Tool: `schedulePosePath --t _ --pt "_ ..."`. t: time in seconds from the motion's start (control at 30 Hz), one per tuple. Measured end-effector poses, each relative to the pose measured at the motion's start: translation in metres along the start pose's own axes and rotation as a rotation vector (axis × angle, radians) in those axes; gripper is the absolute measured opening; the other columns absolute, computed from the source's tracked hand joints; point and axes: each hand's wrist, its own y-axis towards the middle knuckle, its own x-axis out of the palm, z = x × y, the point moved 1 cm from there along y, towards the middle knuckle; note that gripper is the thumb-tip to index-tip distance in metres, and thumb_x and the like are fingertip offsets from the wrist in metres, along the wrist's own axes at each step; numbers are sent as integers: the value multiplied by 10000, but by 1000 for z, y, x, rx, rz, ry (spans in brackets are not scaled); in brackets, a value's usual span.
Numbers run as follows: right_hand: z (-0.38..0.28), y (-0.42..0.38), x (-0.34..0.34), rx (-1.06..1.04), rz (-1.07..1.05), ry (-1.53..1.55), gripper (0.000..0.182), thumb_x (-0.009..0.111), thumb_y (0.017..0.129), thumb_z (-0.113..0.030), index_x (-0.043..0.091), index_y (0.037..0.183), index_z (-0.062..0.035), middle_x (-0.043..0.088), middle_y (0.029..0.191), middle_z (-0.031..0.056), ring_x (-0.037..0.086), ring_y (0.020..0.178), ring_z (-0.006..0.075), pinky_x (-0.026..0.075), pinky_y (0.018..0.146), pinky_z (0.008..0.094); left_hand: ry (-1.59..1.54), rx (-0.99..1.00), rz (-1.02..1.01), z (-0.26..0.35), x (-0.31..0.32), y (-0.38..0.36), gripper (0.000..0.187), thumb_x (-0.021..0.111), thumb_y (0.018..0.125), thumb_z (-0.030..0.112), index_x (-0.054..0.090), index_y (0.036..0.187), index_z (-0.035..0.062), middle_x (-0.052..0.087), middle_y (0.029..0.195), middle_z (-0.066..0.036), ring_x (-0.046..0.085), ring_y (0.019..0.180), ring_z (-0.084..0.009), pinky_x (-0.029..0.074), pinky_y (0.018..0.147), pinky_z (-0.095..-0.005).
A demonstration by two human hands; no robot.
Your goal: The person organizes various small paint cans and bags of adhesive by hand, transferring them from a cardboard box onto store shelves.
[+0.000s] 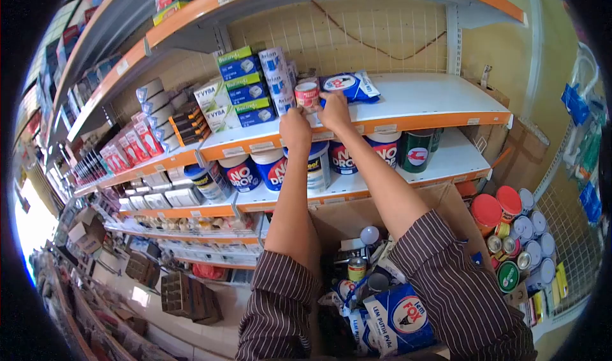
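Striped sleeves rise from a box of glue bags toward the shelf. Left hand rests closed at the shelf edge just below a small can; whether it grips anything cannot be told. Right hand, fingers spread, presses a blue-white pouch, which might slide and knock the can over the edge.

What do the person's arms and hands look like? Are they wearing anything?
Both arms wear short sleeves of dark brown cloth with thin pale stripes, the left sleeve and the right sleeve ending near the elbows. Below that the forearms are bare. The left hand and right hand have no gloves; no watch or rings show.
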Motion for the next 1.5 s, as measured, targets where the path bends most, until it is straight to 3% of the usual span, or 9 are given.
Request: schedulePosePath --t 0.17,0.3,0.47,0.57,0.63,0.7,0.87,1.17,1.5 --pt "-13 1 -14 31 -134 -22 488 647 670 -71 527 1139 -3 505 1066 253 449 1033 357 339 919 394 -21 96 -52 -12 4 7 177 516 760 77 650 874 57 601 768 -223 591 736 -375 473 653 -429" --pt "-18 -23 -46 -79 11 76 533 571 698 -15 457 1219 -15 478 1094 238 412 1065 358 322 939 392 -130 165 -131 -5 -19 2 222 526 738 13 630 934 8 612 798 -221 613 785 -333 474 698 -369" --pt "-1 -90 -125 -275 -171 137 496 561 708 26 494 1194 -47 416 1170 190 404 1103 328 310 963 363 -323 363 -15 12 -51 -53 229 545 762 15 599 985 2 600 972 -172 566 900 -322 457 746 -359" --pt "27 -139 -198 -340 -327 82 440 569 728 13 535 1155 -87 403 1192 160 407 1115 314 350 939 370 -394 380 -159 37 -64 -100 227 572 758 36 597 983 30 600 964 -139 559 903 -302 452 753 -350" --pt "51 -164 -249 -113 -478 94 412 580 747 -13 551 1144 -119 388 1230 138 438 1099 269 422 857 339 -458 349 -341 53 -66 -127 209 594 770 62 600 977 35 604 969 -116 576 913 -260 471 743 -326" --pt "75 -190 -302 -65 -396 77 400 582 727 -5 579 1106 -130 461 1142 175 466 1056 303 416 868 343 -575 296 -531 71 -57 -153 218 599 775 72 601 990 35 612 958 -103 590 896 -221 483 722 -319" --pt "128 -241 -415 194 -179 -15 308 569 779 -35 579 1085 -64 584 1028 123 551 955 202 437 828 299 -768 191 -1009 156 -40 -214 207 576 802 101 606 987 11 630 945 -95 609 832 -170 483 706 -284" --pt "187 -339 -509 504 -65 -98 301 566 769 -47 583 1069 -40 599 1039 101 578 883 174 466 743 296 -1052 468 -1309 282 12 -333 169 599 745 70 616 894 -8 618 848 -170 614 792 -272 483 687 -330" --pt "288 -381 -493 663 13 -228 581 698 616 -67 502 1163 -62 567 1063 164 575 939 268 464 805 333 -847 477 -1086 367 133 -421 293 611 679 18 588 971 12 591 941 -189 555 937 -342 449 814 -399"
